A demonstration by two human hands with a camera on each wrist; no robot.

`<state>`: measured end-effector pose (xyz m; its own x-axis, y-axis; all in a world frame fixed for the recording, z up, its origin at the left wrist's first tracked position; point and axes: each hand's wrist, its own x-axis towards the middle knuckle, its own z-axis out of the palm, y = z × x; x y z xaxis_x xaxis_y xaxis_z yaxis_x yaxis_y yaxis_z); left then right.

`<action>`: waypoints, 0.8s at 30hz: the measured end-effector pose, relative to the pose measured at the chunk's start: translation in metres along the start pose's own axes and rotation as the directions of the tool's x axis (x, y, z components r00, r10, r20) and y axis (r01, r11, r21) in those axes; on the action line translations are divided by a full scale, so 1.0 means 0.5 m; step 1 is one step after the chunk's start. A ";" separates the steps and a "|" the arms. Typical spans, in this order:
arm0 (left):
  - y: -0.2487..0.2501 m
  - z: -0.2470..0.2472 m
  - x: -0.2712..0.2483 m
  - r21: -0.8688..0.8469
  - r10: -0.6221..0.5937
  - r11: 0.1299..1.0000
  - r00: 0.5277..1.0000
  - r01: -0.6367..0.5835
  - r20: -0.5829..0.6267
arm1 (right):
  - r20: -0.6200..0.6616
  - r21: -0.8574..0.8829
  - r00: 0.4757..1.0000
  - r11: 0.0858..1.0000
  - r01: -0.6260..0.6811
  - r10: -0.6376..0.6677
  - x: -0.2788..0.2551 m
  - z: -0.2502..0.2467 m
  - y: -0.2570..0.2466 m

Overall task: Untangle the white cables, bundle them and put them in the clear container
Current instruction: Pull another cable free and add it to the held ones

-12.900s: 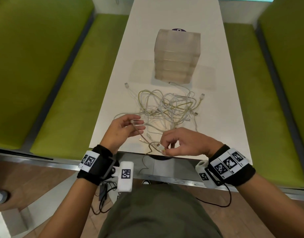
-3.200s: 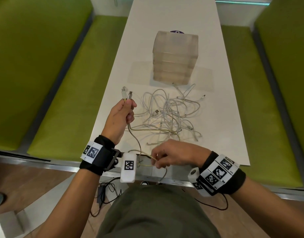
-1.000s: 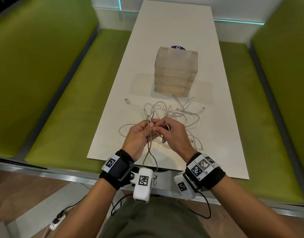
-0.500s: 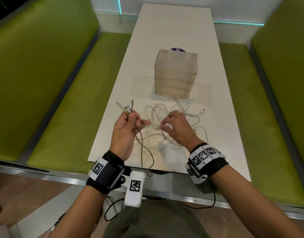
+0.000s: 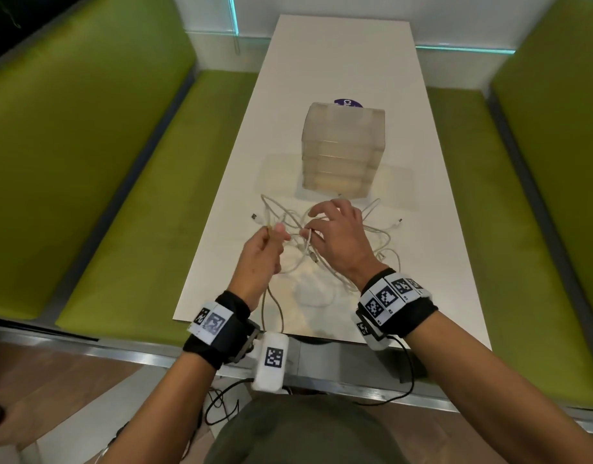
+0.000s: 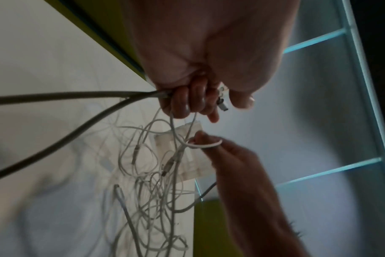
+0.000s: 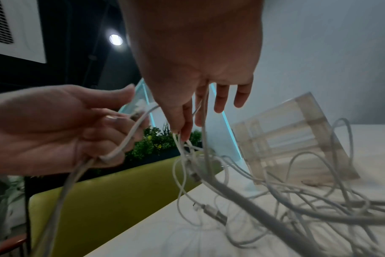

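Observation:
A tangle of white cables (image 5: 372,236) lies on the white table (image 5: 338,61), just in front of the clear container (image 5: 343,152), which stands upright. My left hand (image 5: 271,232) grips a few cable strands in its curled fingers (image 6: 187,102), with plug ends (image 6: 222,104) poking out by the thumb. A loop from this hand hangs over the table's near edge. My right hand (image 5: 310,229) pinches one strand (image 7: 182,139) between thumb and forefinger, its other fingers spread, and lifts it above the tangle. A plug (image 5: 314,259) dangles below that pinch.
Green benches (image 5: 121,229) run along both sides of the narrow table. A purple sticker (image 5: 347,102) shows behind the container. Loose plug ends (image 5: 397,223) lie at the tangle's right and left. The table's near edge (image 5: 322,339) is close to my wrists.
My left hand has moved right and nearer, close to the right hand. The right hand has gone from resting on the tangle to pinching and lifting one strand.

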<state>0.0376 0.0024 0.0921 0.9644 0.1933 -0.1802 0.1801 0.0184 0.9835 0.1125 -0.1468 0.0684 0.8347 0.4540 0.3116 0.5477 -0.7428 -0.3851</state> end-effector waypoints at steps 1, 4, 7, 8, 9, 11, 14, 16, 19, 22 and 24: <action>-0.006 0.009 0.002 0.099 -0.012 0.995 0.999 0.009 0.032 | -0.015 -0.004 1.000 1.000 0.024 -0.024 -0.001 -0.003 -0.008; -0.016 0.024 0.006 0.229 -0.037 0.973 0.992 0.008 0.123 | -0.001 -0.053 0.999 0.998 0.046 -0.046 -0.005 -0.011 -0.021; -0.010 0.022 0.005 0.236 -0.011 0.971 0.991 -0.021 0.134 | -0.017 -0.085 0.999 0.996 0.035 -0.036 -0.010 -0.008 -0.015; -0.003 0.021 0.002 0.228 0.012 0.973 0.993 -0.040 0.120 | -0.029 -0.081 0.999 0.996 0.025 -0.027 -0.011 -0.005 -0.013; 0.007 0.020 -0.001 0.201 0.032 0.978 0.994 -0.052 0.100 | -0.037 -0.080 0.999 0.997 0.015 -0.018 -0.012 0.001 -0.009; 0.030 0.018 -0.004 0.097 0.052 0.994 0.998 -0.056 0.039 | 0.000 -0.137 1.000 0.991 -0.001 0.001 -0.019 0.017 0.000; 0.073 0.008 -0.005 -0.041 0.088 0.995 0.996 -0.089 -0.023 | 0.071 -0.165 0.992 0.982 -0.087 0.100 -0.027 0.038 0.027; 0.094 -0.007 -0.005 -0.127 0.114 0.984 0.989 -0.125 -0.092 | 0.113 -0.079 0.977 0.982 -0.174 0.182 -0.023 0.042 0.046; 0.091 -0.030 0.006 -0.149 0.126 0.977 0.976 -0.153 -0.177 | 0.150 0.003 0.962 0.973 -0.230 0.227 -0.016 0.034 0.073; 0.053 -0.034 0.020 0.000 0.087 0.996 0.973 -0.090 -0.215 | 0.105 0.104 0.980 0.978 -0.178 0.167 -0.012 0.020 0.066; 0.021 -0.019 0.027 0.073 0.030 0.997 0.980 -0.016 -0.195 | 0.072 0.140 0.994 0.986 -0.094 0.085 -0.013 0.011 0.045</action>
<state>0.0507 0.0145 0.1002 0.9133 0.3811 -0.1434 0.1780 -0.0568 0.9824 0.1198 -0.1637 0.0529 0.8801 0.4235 0.2145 0.4690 -0.7059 -0.5308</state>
